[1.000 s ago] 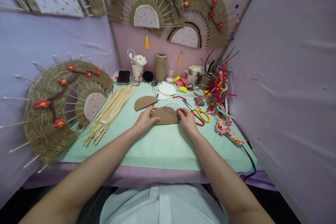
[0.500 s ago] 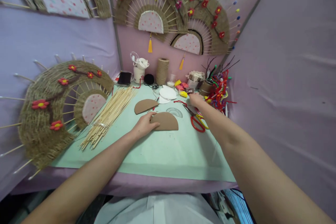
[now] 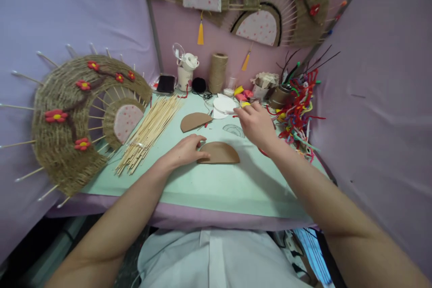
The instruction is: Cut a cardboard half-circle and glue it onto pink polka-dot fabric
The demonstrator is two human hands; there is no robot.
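Observation:
A brown cardboard half-circle point(image 3: 221, 153) lies flat on the pale green table, straight edge toward me. My left hand point(image 3: 185, 149) rests at its left end, thumb over the corner and fingers spread apart. Above the table, right of the printed protractor point(image 3: 234, 131), my right hand point(image 3: 257, 127) has its fingers pinched together. A pale, thin bit shows at the fingertips, too small to name. Behind my left hand lies another cardboard half-circle point(image 3: 195, 121). White paper pieces point(image 3: 223, 104) lie just left of my right fingertips. My right arm mostly hides the red-handled scissors point(image 3: 263, 152).
A bundle of thin wooden sticks point(image 3: 148, 135) lies at left, beside a twine-wrapped fan point(image 3: 67, 112). Along the back stand a white pot point(image 3: 185, 76), a twine spool point(image 3: 218, 72) and a cardboard cup point(image 3: 279, 96). Colourful pipe cleaners point(image 3: 302, 108) heap at right.
My right hand has come back from the far right of the table toward the middle, fingers now pinched. My left fingers have loosened off the cardboard half-circle. The camera has tipped down.

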